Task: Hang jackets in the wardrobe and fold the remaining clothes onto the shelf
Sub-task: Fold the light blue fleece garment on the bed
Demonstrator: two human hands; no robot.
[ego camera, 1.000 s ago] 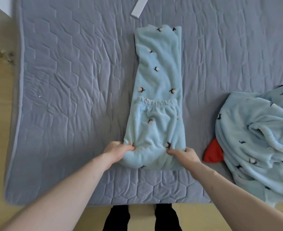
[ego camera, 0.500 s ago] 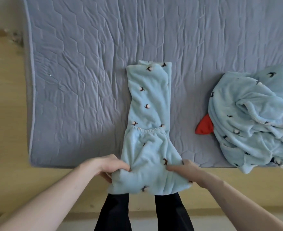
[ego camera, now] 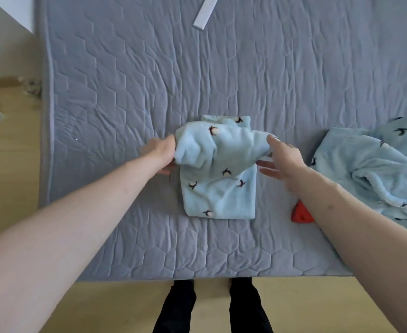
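Note:
Light-blue fleece pants (ego camera: 219, 188) with small dark bird prints lie folded on the grey quilted mattress (ego camera: 125, 92). Their far end is raised and stretched between my hands above the folded lower part. My left hand (ego camera: 160, 152) grips the left corner of that raised end, its fingers hidden in the fabric. My right hand (ego camera: 283, 158) holds the right corner between thumb and palm, while its lower fingers stick out straight towards the pants.
A crumpled matching light-blue fleece garment (ego camera: 370, 174) lies at the right, with a red item (ego camera: 302, 213) at its near edge. A white strip (ego camera: 205, 12) rests near the mattress's far side. Wooden floor (ego camera: 8, 164) borders the mattress at left and front, by my black-clad legs (ego camera: 178, 306).
The pants' near end, which hung off the mattress edge in my hands, has been carried forward and folded over. The long pants are now a short bundle. Both hands moved away from me.

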